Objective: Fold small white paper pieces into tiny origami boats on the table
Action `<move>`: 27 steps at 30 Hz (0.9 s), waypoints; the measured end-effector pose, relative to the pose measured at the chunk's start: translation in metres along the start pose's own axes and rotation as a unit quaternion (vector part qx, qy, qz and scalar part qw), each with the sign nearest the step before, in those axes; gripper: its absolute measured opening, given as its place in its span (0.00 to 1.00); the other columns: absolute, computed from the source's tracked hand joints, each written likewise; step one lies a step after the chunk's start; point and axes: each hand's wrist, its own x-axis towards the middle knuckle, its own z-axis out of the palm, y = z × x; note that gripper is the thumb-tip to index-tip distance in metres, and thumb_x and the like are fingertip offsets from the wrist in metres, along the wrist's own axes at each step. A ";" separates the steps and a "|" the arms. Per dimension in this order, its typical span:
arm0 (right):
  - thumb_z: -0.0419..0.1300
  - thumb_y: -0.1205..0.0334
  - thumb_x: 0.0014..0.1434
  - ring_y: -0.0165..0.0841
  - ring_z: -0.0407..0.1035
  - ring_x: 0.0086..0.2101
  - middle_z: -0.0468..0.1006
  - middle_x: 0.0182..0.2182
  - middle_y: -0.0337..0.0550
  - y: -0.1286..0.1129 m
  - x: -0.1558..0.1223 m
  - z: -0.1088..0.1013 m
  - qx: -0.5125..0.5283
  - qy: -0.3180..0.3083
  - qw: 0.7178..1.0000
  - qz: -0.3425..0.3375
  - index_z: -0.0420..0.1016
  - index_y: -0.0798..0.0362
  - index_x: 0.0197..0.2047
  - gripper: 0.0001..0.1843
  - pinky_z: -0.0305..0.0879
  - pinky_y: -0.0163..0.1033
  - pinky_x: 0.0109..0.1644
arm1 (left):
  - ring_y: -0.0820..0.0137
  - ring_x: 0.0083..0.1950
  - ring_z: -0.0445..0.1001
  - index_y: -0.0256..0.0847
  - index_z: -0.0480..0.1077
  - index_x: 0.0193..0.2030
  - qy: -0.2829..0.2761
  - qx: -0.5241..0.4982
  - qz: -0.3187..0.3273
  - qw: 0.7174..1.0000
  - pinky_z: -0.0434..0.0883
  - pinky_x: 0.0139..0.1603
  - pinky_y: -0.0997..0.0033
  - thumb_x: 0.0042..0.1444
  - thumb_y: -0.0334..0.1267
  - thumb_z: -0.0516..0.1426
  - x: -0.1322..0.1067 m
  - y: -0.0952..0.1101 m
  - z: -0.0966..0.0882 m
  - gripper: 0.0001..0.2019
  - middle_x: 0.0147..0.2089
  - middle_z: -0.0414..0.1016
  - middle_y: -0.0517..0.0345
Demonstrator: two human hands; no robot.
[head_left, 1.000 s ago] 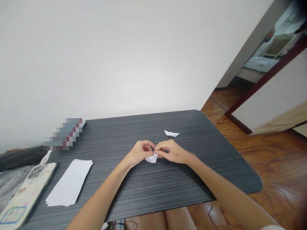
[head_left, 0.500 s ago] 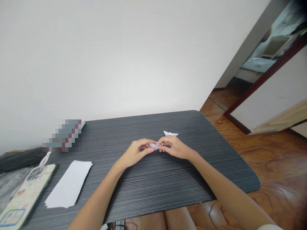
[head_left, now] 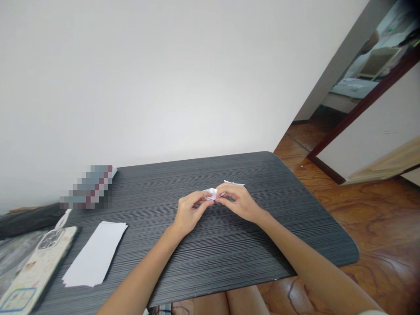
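Between my two hands is a small folded white paper (head_left: 212, 193), pinched from both sides just above the table. My left hand (head_left: 192, 211) grips its left end between thumb and fingers. On the other side, my right hand (head_left: 238, 200) pinches the right end, the fingertips of both hands almost meeting. Right behind my right hand lies a folded paper boat (head_left: 236, 183), partly covered by the knuckles.
A dark striped table (head_left: 157, 262) stands against a white wall. To the left lie a stack of white paper sheets (head_left: 95, 253), a phone in a patterned case (head_left: 39, 267) and a black item (head_left: 33, 220). A pixelated object (head_left: 95, 186) sits at the back left.
My fingers have shifted on the folded paper, and more of its white inner faces shows between them. My right hand has moved slightly up and covers more of the paper boat.
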 end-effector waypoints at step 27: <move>0.51 0.66 0.56 0.35 0.64 0.42 0.67 0.41 0.48 -0.004 -0.007 0.005 -0.156 0.033 0.983 -0.095 0.66 0.51 0.42 0.09 0.64 0.43 0.46 | 0.73 0.33 0.70 0.37 0.64 0.35 0.006 0.003 -0.019 1.000 0.69 0.37 0.74 0.51 0.35 0.52 -0.001 0.007 0.006 0.05 0.36 0.69 0.54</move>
